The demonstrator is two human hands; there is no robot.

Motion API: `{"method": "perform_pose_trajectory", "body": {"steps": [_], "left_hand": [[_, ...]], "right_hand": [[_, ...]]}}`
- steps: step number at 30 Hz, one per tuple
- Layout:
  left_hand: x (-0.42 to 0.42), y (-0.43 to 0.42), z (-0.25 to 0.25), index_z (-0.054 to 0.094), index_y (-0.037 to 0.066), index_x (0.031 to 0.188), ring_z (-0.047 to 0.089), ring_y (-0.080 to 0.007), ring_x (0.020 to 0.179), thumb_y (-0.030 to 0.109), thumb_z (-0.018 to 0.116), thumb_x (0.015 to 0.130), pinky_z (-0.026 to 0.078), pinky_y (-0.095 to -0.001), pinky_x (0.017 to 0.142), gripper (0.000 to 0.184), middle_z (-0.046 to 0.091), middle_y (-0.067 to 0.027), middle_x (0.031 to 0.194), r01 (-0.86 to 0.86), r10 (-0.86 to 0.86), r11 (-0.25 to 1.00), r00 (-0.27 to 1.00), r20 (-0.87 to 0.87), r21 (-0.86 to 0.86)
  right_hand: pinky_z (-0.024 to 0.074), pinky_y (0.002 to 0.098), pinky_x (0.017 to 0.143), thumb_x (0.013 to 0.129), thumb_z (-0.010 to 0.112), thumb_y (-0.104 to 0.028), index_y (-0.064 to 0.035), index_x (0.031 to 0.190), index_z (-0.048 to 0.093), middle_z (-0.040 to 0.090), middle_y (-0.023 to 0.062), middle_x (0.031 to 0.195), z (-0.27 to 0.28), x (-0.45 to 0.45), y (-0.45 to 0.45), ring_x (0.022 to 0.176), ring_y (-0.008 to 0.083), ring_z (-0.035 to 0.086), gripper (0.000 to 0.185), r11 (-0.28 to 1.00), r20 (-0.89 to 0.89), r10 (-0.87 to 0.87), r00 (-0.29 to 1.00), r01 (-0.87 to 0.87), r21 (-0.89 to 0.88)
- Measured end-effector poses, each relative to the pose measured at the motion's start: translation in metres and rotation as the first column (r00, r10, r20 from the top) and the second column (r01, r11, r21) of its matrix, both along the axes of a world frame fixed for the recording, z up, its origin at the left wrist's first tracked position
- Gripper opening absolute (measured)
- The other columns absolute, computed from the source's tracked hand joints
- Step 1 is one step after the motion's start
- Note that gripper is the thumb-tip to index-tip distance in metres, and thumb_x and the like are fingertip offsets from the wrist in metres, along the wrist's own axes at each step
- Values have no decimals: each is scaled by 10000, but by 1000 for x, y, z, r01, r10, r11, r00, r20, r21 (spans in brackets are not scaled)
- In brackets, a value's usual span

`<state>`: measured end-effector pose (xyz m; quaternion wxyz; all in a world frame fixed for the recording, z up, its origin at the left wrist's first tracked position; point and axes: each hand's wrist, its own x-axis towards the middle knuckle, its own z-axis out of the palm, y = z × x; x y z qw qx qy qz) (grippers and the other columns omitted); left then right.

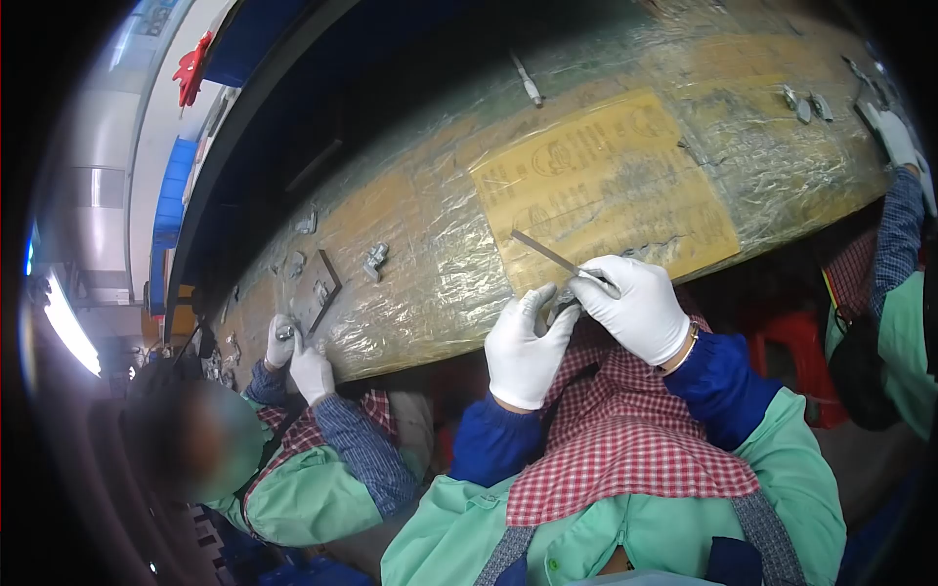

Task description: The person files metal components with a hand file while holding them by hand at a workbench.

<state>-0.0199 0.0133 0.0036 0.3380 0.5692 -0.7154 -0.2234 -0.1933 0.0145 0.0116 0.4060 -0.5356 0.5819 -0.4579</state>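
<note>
Green shirt [596, 527] nearest, red-checked apron [630, 439] just beyond. Gloved left hand [528, 354] pinches small metal part [562, 300], partly hidden, by near edge of table [430, 293]. Gloved right hand [640, 311], just beside, grasps thin strip [544, 251]; strip points far left, across yellow sheet [601, 176] in view. Slim tool [530, 86] lies beyond sheet. Farther left: loose fittings [375, 261], co-worker's gloved hands [312, 374].
</note>
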Motion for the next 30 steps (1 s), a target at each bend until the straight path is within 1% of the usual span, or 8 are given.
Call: {"method": "perform_pose_trajectory", "body": {"steps": [5,8,9,11,18,21,26,30], "left_hand": [[8,5,-8,708,25,1174,732,-345,847,105,723,957,582,-402,730,232,739,-167,958,54,-63,993,994,85,103],[5,9,-10,694,-11,1173,731,-271,765,110,689,990,564,-375,678,220,733,-132,855,44,-47,988,999,15,151],[6,13,-15,687,-28,1150,711,-215,726,104,661,1011,548,-352,651,193,717,-102,807,-1,66,948,979,-193,319],[5,20,-22,666,-51,1107,625,-87,634,82,593,1058,496,-283,558,160,656,-28,713,10,240,877,857,-455,481],[9,22,-25,632,-80,1159,535,-78,489,19,542,1040,418,-235,421,179,677,-71,787,75,328,831,734,-594,551],[11,24,-37,645,-90,1160,617,-102,562,-2,548,1030,498,-235,500,185,713,-84,849,120,334,802,722,-606,585],[16,26,-77,674,-46,1194,625,-90,849,4,619,1045,505,-236,716,166,702,-43,1032,29,28,993,878,-478,113],[17,23,-63,673,-33,1240,635,-114,922,18,652,1037,518,-260,793,210,696,-37,1083,54,155,944,798,-583,325]], "right_hand": [[581,382,721,957,737,-209,-32,1024,728,739,145,876,-6,7,-3,806,312,733,189,985,-124,35,992,-56,-165],[585,390,707,958,721,-172,-18,1215,694,739,156,908,0,11,0,797,316,735,301,927,-241,-26,970,-67,-369],[585,382,648,958,703,-130,-22,1348,653,716,141,863,-2,14,6,742,305,724,407,884,-214,-98,972,-13,-467],[578,374,588,939,689,-81,-39,1399,639,675,113,793,10,4,26,675,282,703,465,889,-301,79,950,-204,-409],[573,338,537,922,661,-61,-149,1345,693,613,64,707,-7,-7,64,584,235,657,433,941,-422,210,882,-300,-159],[579,354,562,923,673,-47,-128,1320,704,641,78,726,-7,-8,61,607,245,672,406,943,-408,245,879,-314,-110],[595,397,657,983,636,-118,-118,1316,709,708,126,819,-9,20,29,710,315,712,341,938,-169,300,939,-323,-129],[585,406,643,957,641,-136,-140,1320,717,691,115,791,-10,35,26,689,304,701,371,921,-233,283,930,-331,-204]]}}
